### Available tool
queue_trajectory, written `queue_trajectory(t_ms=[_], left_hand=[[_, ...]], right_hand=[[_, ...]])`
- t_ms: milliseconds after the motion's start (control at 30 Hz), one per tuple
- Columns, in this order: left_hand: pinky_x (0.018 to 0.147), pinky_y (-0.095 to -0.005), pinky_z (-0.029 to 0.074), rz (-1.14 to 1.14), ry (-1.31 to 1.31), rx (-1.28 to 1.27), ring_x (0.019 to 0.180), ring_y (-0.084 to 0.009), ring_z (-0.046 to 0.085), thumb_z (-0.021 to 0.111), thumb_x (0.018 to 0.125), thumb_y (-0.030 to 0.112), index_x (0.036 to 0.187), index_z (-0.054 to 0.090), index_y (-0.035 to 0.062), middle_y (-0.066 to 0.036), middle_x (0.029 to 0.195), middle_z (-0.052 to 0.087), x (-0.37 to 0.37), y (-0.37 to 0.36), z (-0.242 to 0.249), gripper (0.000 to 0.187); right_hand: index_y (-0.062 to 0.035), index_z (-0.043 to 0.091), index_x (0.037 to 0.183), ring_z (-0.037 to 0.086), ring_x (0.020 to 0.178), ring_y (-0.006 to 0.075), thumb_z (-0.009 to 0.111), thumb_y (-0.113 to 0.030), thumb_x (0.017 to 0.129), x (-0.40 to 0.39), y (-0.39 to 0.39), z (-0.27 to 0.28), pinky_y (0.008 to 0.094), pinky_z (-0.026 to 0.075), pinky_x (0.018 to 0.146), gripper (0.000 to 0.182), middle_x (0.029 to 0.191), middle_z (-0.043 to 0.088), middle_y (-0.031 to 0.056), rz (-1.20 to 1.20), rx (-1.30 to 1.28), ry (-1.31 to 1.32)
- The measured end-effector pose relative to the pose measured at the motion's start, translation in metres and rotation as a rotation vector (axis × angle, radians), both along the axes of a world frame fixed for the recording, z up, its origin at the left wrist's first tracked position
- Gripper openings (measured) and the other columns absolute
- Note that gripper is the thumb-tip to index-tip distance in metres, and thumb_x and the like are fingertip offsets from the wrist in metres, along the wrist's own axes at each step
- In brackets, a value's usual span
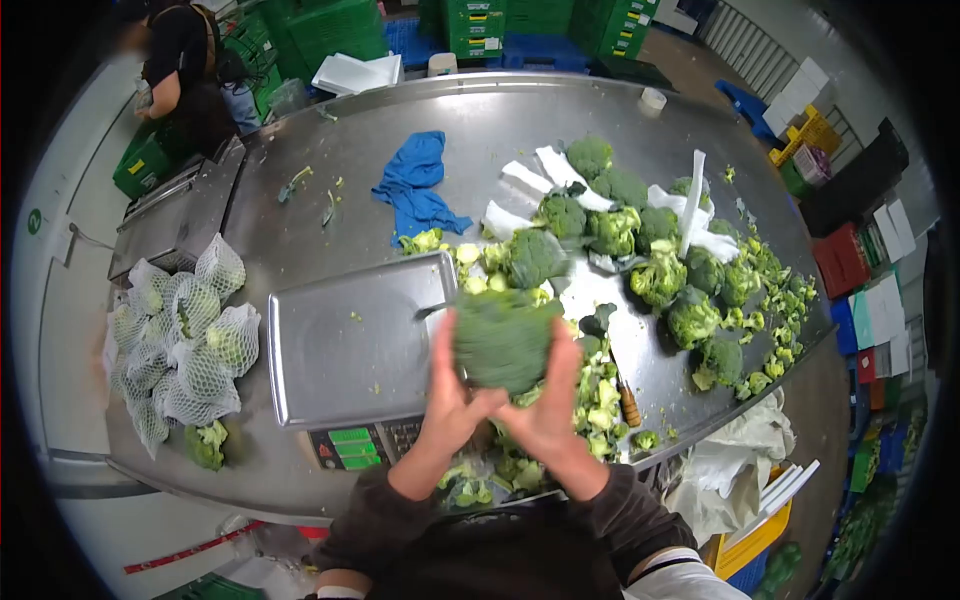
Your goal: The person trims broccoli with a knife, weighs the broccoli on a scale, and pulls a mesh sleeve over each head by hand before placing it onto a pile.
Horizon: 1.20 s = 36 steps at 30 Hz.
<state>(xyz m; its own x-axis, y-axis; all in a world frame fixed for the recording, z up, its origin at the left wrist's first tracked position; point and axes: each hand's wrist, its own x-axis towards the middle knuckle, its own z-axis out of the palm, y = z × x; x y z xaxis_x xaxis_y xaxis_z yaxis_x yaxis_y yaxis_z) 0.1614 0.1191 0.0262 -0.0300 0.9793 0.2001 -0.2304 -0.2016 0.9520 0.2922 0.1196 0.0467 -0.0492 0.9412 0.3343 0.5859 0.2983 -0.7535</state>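
Note:
A head of broccoli [505, 340], blurred by motion, is held up between my two hands. My left hand [448, 405] grips its left side, and my right hand [552, 420] grips the opposite side, the thumbs meeting below it. To the left lies a scale with a bare metal pan [350, 340] and a green display [355, 447]. Cut broccoli stalks and scraps [600, 400] lie under and beside my hands. A knife with a wooden handle [629, 405] rests among them on the right.
Several netted broccoli heads [180, 340] sit at the left, near a loose one [206, 445]. More broccoli [660, 235] and white foam sleeves [695, 205] fill the right side. A blue cloth [412, 180] lies beyond the scale. Another person [180, 70] stands far left near green crates [330, 35].

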Motion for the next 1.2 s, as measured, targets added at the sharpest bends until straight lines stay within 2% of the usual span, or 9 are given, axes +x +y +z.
queue_trajectory(t_ms=[167, 267, 300, 433, 533, 833, 933, 1067, 1200], left_hand=[[0.091, -0.0339, 0.043, 0.191, 0.16, -0.222, 0.107, -0.0234, 0.049, 0.075, 0.061, 0.015, 0.127, 0.039, 0.0046, -0.013, 0.118, 0.047, -0.068, -0.009, 0.023, 0.077], [0.092, -0.0342, 0.041, 0.239, 0.563, -0.199, 0.108, -0.0237, 0.05, 0.076, 0.061, 0.017, 0.127, 0.04, 0.0045, -0.014, 0.116, 0.049, -0.114, -0.01, 0.025, 0.076], [0.095, -0.0357, 0.038, 0.302, 0.796, -0.143, 0.112, -0.0264, 0.047, 0.076, 0.062, 0.021, 0.127, 0.041, 0.0034, -0.016, 0.12, 0.047, -0.127, -0.01, 0.014, 0.076], [0.101, -0.0386, 0.031, 0.328, 0.934, -0.187, 0.121, -0.0329, 0.038, 0.076, 0.065, 0.03, 0.133, 0.035, 0.0041, -0.021, 0.13, 0.038, -0.143, -0.012, 0.002, 0.084], [0.104, -0.0387, 0.027, 0.366, 0.959, -0.143, 0.125, -0.0348, 0.034, 0.076, 0.066, 0.034, 0.136, 0.031, 0.0043, -0.023, 0.133, 0.035, -0.152, -0.012, 0.004, 0.088], [0.107, -0.0487, 0.018, 0.173, 1.491, -0.01, 0.134, -0.0418, 0.012, 0.085, 0.047, 0.033, 0.141, 0.024, 0.0159, -0.022, 0.146, 0.007, -0.133, -0.041, 0.058, 0.113], [0.103, -0.054, 0.023, 0.114, 1.545, -0.046, 0.133, -0.0449, 0.012, 0.086, 0.043, 0.03, 0.14, 0.024, 0.0231, -0.021, 0.147, 0.006, -0.132, -0.035, 0.033, 0.116], [0.103, -0.0436, 0.031, 0.183, 1.266, 0.01, 0.13, -0.0397, 0.023, 0.085, 0.043, 0.021, 0.137, 0.03, 0.0211, -0.02, 0.141, 0.02, -0.154, -0.017, 0.011, 0.109], [0.1, -0.0382, 0.033, 0.233, 1.204, 0.161, 0.113, -0.0302, 0.042, 0.08, 0.042, 0.016, 0.125, 0.043, 0.0066, -0.015, 0.119, 0.044, -0.153, -0.005, 0.015, 0.091]], right_hand=[[0.0018, 0.024, 0.135, 0.031, 0.125, 0.0371, 0.072, -0.021, 0.07, 0.002, -0.033, -0.007, 0.0419, 0.029, 0.103, 0.084, 0.133, 0.03, 0.0235, 0.436, -0.183, 0.164], [-0.0019, 0.048, 0.122, 0.047, 0.114, 0.032, 0.068, -0.011, 0.073, 0.057, -0.028, -0.036, 0.0389, 0.034, 0.099, 0.053, 0.119, 0.052, 0.0169, 0.08, -0.046, 0.029], [-0.0014, 0.049, 0.119, 0.048, 0.113, 0.0326, 0.067, -0.009, 0.073, 0.085, -0.024, -0.043, 0.0385, 0.035, 0.098, 0.05, 0.118, 0.052, 0.018, -0.011, -0.086, -0.074], [0.0006, 0.052, 0.113, 0.05, 0.101, 0.0368, 0.064, -0.012, 0.076, 0.187, -0.029, -0.108, 0.0411, 0.04, 0.089, 0.041, 0.11, 0.053, 0.0213, -0.319, -0.012, -0.475], [-0.0027, 0.057, 0.107, 0.055, 0.089, 0.0347, 0.062, -0.02, 0.08, 0.216, -0.03, -0.126, 0.0405, 0.044, 0.079, 0.033, 0.098, 0.057, 0.0179, -0.342, -0.463, -0.546], [-0.0013, 0.061, 0.096, 0.06, 0.07, 0.0306, 0.063, -0.024, 0.079, 0.206, -0.038, -0.113, 0.0384, 0.047, 0.066, 0.028, 0.085, 0.059, 0.0148, -0.202, -0.349, -0.457], [-0.0011, 0.056, 0.096, 0.06, 0.069, 0.0256, 0.062, -0.02, 0.078, 0.222, -0.036, -0.147, 0.0359, 0.048, 0.064, 0.027, 0.085, 0.058, 0.0146, -0.234, -0.367, -0.344], [-0.0025, 0.047, 0.099, 0.056, 0.056, 0.0175, 0.058, -0.01, 0.075, 0.227, -0.04, -0.152, 0.0315, 0.046, 0.053, 0.028, 0.077, 0.06, 0.0131, -0.399, -0.477, 0.08], [-0.0015, 0.047, 0.108, 0.058, 0.069, 0.0134, 0.059, -0.013, 0.081, 0.208, -0.058, -0.125, 0.0271, 0.046, 0.062, 0.032, 0.079, 0.063, 0.0117, -0.38, -0.445, 0.214]])
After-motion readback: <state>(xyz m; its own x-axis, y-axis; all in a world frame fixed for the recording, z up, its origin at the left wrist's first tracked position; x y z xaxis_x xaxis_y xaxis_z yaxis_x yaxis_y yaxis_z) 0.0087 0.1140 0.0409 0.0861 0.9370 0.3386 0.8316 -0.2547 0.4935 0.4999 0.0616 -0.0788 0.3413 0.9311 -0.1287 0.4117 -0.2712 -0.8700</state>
